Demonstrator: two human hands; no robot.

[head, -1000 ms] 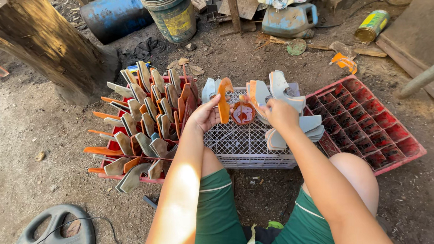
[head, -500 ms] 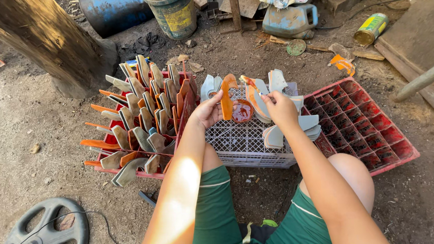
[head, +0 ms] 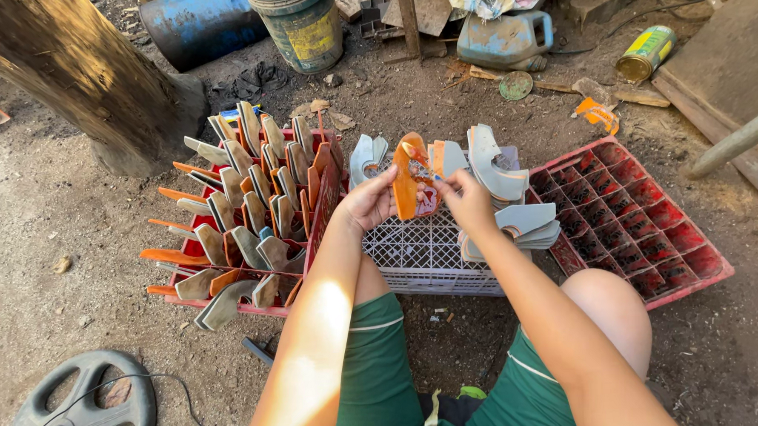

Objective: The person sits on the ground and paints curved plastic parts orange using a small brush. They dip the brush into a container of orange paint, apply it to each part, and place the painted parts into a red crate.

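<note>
A mesh crate (head: 432, 253) sits on the ground (head: 74, 243) between two divided crates: the left crate (head: 323, 198) holds upright pieces (head: 251, 210); the right crate (head: 635, 219) lies beside it. Behind stand a bucket (head: 303, 25) and a jug (head: 504, 41).

Outdoor dirt-yard workshop, crates (head: 626, 219), oil drum (head: 196, 25), scrap wood (head: 66, 65)

The person is wearing dark green shorts (head: 378, 383) with a thin pale stripe running across each leg (a yellow-green drawstring is showing at the waist). Both arms are bare, with no sleeves, rings or watch showing.
</note>
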